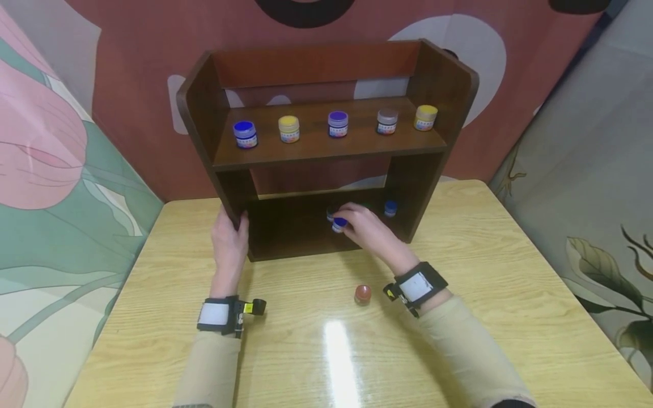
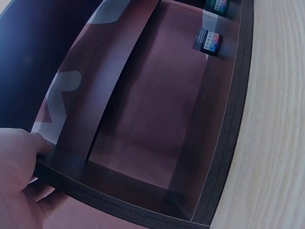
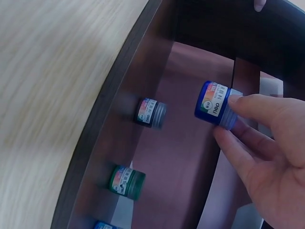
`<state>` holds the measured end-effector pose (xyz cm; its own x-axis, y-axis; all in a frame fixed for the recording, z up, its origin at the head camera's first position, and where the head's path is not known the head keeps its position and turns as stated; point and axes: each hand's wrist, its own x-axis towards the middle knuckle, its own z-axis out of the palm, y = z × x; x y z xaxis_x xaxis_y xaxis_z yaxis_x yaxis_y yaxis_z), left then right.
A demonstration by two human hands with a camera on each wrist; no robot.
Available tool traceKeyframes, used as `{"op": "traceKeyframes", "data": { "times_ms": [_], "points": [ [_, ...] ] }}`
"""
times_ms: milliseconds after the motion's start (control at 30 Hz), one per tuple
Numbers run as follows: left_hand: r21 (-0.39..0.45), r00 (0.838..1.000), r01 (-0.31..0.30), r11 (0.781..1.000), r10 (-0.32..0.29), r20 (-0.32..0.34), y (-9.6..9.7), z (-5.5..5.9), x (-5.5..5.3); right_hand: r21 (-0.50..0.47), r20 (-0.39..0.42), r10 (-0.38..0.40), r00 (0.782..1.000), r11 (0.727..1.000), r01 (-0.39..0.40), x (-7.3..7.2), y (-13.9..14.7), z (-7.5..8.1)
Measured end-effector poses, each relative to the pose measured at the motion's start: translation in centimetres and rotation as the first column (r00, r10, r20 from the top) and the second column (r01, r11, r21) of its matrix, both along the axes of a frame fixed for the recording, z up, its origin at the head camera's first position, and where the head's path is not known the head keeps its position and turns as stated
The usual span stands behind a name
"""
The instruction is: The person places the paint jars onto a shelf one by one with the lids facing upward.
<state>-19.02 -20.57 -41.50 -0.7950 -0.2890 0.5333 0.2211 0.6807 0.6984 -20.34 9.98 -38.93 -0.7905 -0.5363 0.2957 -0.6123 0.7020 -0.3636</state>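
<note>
My right hand (image 1: 364, 226) pinches a small blue paint jar (image 3: 214, 104) by its lid between thumb and fingers, holding it over the lower board of a dark brown wooden shelf (image 1: 291, 232). In the right wrist view, a black paint jar (image 3: 151, 113), a green paint jar (image 3: 127, 182) and another blue jar (image 3: 104, 225) stand in a row on that board. My left hand (image 1: 228, 241) grips the edge of the shelf's left side panel (image 2: 119, 200), thumb inside and fingers outside.
On the upper board stand several jars: a blue one (image 1: 245, 135), a yellow one (image 1: 289, 129), a purple-lidded one (image 1: 338, 124), a dark one (image 1: 386, 122) and another yellow one (image 1: 425, 118). A red jar (image 1: 363, 294) sits on the wooden table (image 1: 285, 351) before the shelf.
</note>
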Motion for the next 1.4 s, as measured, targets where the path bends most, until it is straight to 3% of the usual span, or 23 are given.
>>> {"op": "traceKeyframes", "data": {
  "times_ms": [267, 633, 867, 1133, 1400],
  "points": [
    [0.0, 1.0, 0.009, 1.0, -0.009, -0.011, -0.1, -0.1, -0.2, 0.017, 0.008, 0.015, 1.0, 1.0, -0.015, -1.6, -1.9, 0.3],
    [0.027, 0.999, 0.009, 1.0, -0.01, 0.032, 0.0, 0.0, -0.1, 0.051, 0.044, 0.014, 0.999, 0.999, -0.016, -3.1, -3.9, -0.4],
    [0.021, 1.0, 0.007, 1.0, -0.007, 0.009, 0.0, -0.2, -0.1, 0.088, 0.066, 0.039, 0.997, 0.995, -0.045, -4.0, -4.8, -0.3],
    [0.022, 1.0, 0.009, 1.0, -0.009, 0.004, 0.0, -0.1, -0.2, 0.137, 0.102, 0.019, 0.995, 0.99, -0.033, -5.2, -5.7, 0.0],
    [0.015, 1.0, 0.016, 1.0, -0.016, 0.009, 0.0, 0.0, -0.1, 0.144, 0.163, -0.013, 0.987, 0.99, -0.011, -6.3, -6.9, -0.8]
  ]
}}
